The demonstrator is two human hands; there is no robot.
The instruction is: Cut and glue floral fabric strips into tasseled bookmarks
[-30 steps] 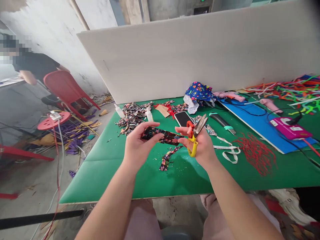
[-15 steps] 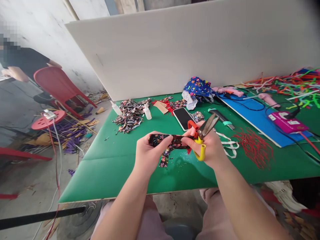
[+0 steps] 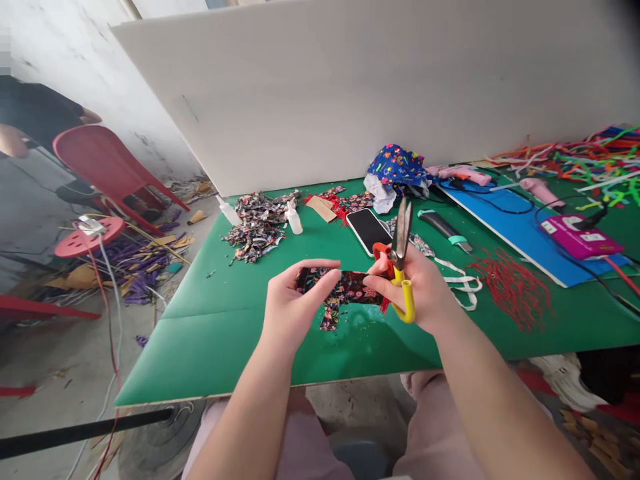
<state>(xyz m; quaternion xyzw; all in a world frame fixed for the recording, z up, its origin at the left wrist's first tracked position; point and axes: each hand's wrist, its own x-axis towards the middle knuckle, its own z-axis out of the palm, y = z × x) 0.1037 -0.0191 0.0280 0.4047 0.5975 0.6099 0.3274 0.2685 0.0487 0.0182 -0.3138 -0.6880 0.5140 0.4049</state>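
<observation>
A dark floral fabric strip [image 3: 353, 288] is stretched between my two hands above the table. My left hand [image 3: 293, 303] is closed on its left end, thumb on top. My right hand [image 3: 425, 287] pinches the right end and also carries scissors [image 3: 401, 230] with one red and one yellow handle loop, blades pointing up and nearly together. Some red threads [image 3: 385, 305] hang by the right fingers. Below the strip, another floral fabric piece [image 3: 329, 317] shows partly.
On the green table [image 3: 200, 347] are a pile of fabric scraps [image 3: 257, 227], small bottles [image 3: 295, 219], a phone [image 3: 369, 230], a utility knife [image 3: 444, 230], red threads [image 3: 515, 287] and a blue board [image 3: 510, 227]. A white panel [image 3: 320, 93] stands behind. A person [image 3: 40, 113] sits left.
The scissors have swung from slanting right to nearly upright, and their blades look closer together. Both hands keep the fabric strip. The camera view has shifted slightly.
</observation>
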